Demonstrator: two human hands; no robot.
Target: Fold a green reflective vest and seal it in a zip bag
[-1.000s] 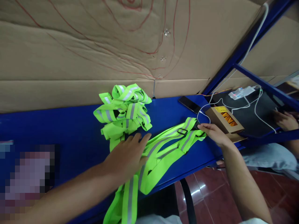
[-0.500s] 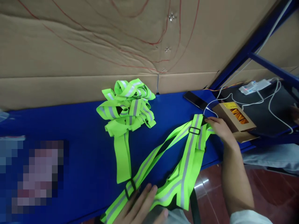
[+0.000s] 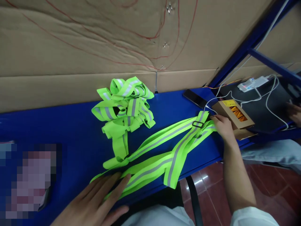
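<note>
A fluorescent yellow-green reflective harness (image 3: 162, 164) with grey stripes stretches across the blue table (image 3: 80, 153). A black slide buckle (image 3: 198, 124) shows near its right end. There my right hand (image 3: 223, 127) is closed on the straps with a pinch. My left hand (image 3: 98, 197) lies over the harness's left end, fingers stretched out and slightly apart, covering part of the straps. Beyond the harness is a heap of similar reflective straps (image 3: 127, 103), one loop of which hangs down toward the stretched harness and meets it.
A black phone (image 3: 194, 98) with a white cable lies at the back right, beside an open cardboard box (image 3: 237, 116) holding something orange. A white power strip (image 3: 254, 84) sits farther right. Another person's hand (image 3: 295, 113) shows at the right edge. A cardboard wall (image 3: 77, 56) stands behind the table.
My left hand has moved left, drawing the harness out straighter and flatter over the table. My right hand stays at the right end. The view has shifted slightly.
</note>
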